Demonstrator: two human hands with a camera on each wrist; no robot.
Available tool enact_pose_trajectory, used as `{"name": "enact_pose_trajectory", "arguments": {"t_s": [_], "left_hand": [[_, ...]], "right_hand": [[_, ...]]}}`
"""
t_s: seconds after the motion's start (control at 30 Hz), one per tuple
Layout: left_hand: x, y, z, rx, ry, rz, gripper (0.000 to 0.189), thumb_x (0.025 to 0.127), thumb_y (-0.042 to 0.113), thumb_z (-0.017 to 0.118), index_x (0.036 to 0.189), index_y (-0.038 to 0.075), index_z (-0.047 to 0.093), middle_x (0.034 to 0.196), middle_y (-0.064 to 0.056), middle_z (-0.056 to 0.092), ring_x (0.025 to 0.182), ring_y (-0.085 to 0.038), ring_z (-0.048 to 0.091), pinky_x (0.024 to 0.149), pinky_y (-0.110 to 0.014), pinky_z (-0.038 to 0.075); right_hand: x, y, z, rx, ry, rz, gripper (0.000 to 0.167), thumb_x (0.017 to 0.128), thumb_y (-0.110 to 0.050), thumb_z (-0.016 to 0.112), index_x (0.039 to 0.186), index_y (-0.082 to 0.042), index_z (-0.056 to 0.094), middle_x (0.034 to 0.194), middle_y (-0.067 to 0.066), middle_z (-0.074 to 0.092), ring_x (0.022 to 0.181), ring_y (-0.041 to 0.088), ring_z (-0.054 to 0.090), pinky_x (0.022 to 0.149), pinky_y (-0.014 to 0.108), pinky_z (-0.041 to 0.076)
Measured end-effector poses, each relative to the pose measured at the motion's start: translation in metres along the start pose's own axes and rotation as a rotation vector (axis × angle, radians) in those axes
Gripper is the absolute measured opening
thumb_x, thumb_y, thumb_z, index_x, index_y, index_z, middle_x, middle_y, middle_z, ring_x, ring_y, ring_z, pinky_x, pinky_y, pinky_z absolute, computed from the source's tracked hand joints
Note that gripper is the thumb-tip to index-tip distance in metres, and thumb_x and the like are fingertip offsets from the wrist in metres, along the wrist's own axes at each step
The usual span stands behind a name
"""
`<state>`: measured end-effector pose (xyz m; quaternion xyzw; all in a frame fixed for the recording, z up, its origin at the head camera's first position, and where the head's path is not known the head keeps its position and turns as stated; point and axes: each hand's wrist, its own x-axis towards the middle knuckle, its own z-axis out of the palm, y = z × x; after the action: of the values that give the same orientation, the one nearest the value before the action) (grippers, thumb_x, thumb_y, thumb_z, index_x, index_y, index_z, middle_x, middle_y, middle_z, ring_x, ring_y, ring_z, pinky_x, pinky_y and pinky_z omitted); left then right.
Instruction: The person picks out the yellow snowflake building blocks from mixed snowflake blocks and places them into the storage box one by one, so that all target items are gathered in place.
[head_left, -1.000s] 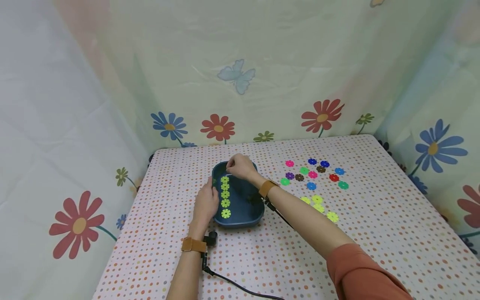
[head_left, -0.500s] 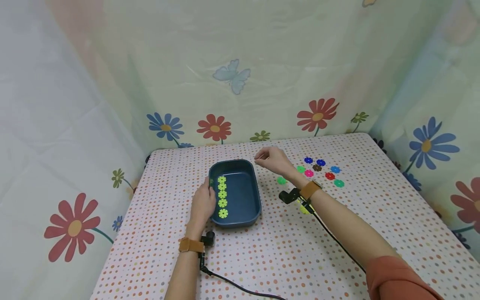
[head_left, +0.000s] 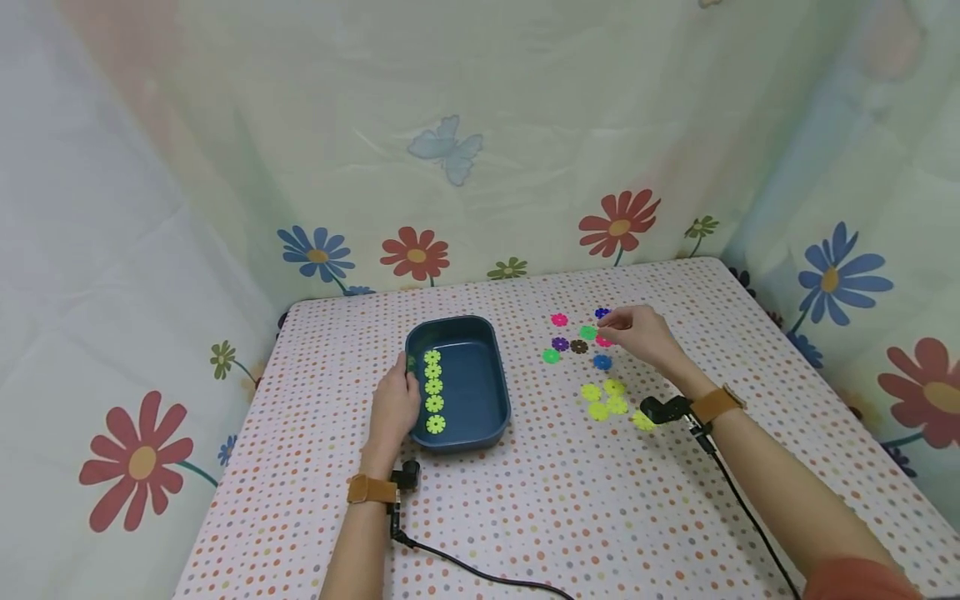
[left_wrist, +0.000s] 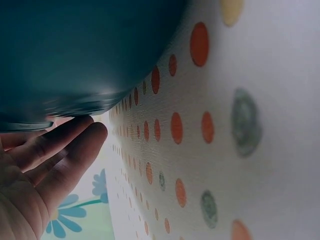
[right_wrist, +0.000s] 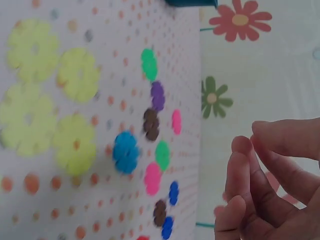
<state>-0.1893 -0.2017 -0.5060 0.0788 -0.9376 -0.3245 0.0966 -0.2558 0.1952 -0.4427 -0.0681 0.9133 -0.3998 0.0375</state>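
Observation:
A dark blue basin (head_left: 474, 404) sits on the dotted table. Inside along its left wall runs a column of several yellow-green flower-shaped discs (head_left: 434, 387). My left hand (head_left: 393, 404) holds the basin by its left rim; in the left wrist view two fingers (left_wrist: 75, 160) lie close under the wall, and the thumb is hidden there. My right hand (head_left: 641, 335) hovers over the coloured flower discs, thumb and index tips close together, with nothing visible between them. A pink disc (head_left: 603, 341) lies partly covered below its fingertips.
Loose yellow discs (head_left: 617, 404) lie right of the basin, nearer the front. Behind them are green (head_left: 551, 356), purple (head_left: 560, 343), brown (head_left: 579, 347) and blue (head_left: 602, 362) discs. Cables (head_left: 495, 575) trail from both wrist cameras. A flowered curtain (head_left: 517, 192) borders the back.
My right hand has left the inside of the basin and moved right, over the coloured discs. The left hand stays at the basin's left rim. The whole head view has shifted slightly.

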Motion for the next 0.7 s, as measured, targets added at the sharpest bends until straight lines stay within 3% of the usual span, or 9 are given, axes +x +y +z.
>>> {"name": "enact_pose_trajectory", "arguments": {"t_s": [0.37,0.6,0.7], "left_hand": [[0.0,0.0,-0.002,-0.007,-0.007,0.008,0.052,0.107,0.017,0.041,0.155,-0.002,0.036,0.15,-0.025,0.047,0.135,-0.038,0.049,0.108,-0.052,0.044],[-0.001,0.002,-0.004,-0.004,-0.005,0.012,0.051,0.106,0.015,0.043,0.153,-0.005,0.037,0.147,-0.027,0.049,0.133,-0.039,0.051,0.106,-0.053,0.046],[0.0,0.003,-0.004,-0.002,-0.012,0.016,0.051,0.107,0.015,0.042,0.154,-0.004,0.036,0.147,-0.027,0.049,0.132,-0.039,0.052,0.104,-0.053,0.048]], "right_hand": [[-0.027,0.046,-0.013,-0.045,0.058,0.082,0.035,0.098,-0.027,0.065,0.119,0.002,0.069,0.114,0.023,0.066,0.1,0.036,0.061,0.076,0.048,0.053],[-0.04,0.056,-0.012,-0.034,0.06,0.128,0.031,0.095,-0.028,0.071,0.112,-0.002,0.072,0.107,0.018,0.067,0.092,0.032,0.061,0.067,0.045,0.053],[-0.047,0.059,-0.011,-0.046,0.026,0.138,0.031,0.095,-0.026,0.07,0.114,-0.001,0.072,0.107,0.019,0.066,0.091,0.031,0.061,0.066,0.042,0.052]]}}
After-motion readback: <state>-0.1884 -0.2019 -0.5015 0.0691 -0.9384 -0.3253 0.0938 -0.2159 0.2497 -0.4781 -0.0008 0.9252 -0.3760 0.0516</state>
